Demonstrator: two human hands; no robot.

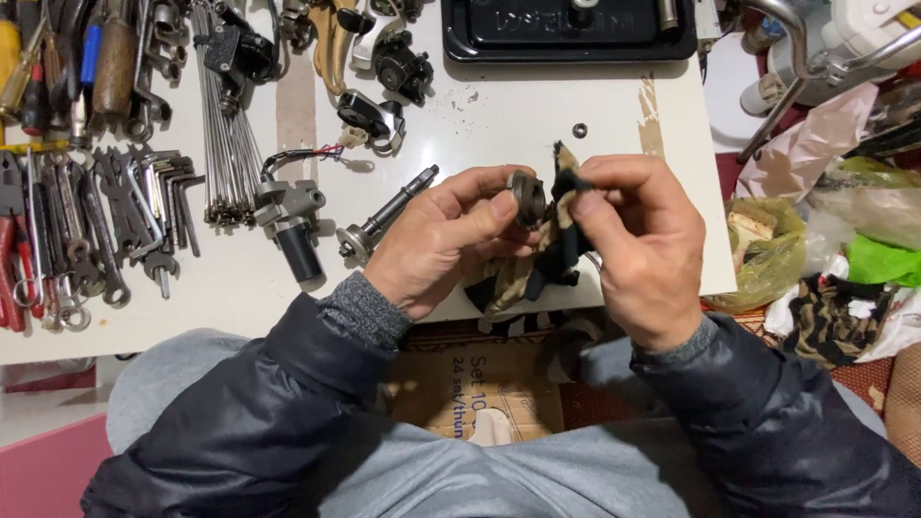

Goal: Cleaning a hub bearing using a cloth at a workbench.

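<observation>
My left hand (436,240) pinches a small round metal part (527,197) between thumb and fingers, just above the front edge of the white table (508,115). My right hand (638,240) grips a dark patterned rag (537,264) and presses a fold of it against the round part. The rag hangs down between both hands. A steel shaft with a flanged end (384,219) lies on the table just left of my left hand.
Wrenches and hex keys (106,225) lie at the left, beside a bundle of thin metal rods (225,144) and a small motor-like part (288,225). A black tray (566,34) sits at the back. Plastic bags (767,254) and rags crowd the right. A cardboard box (475,388) stands between my knees.
</observation>
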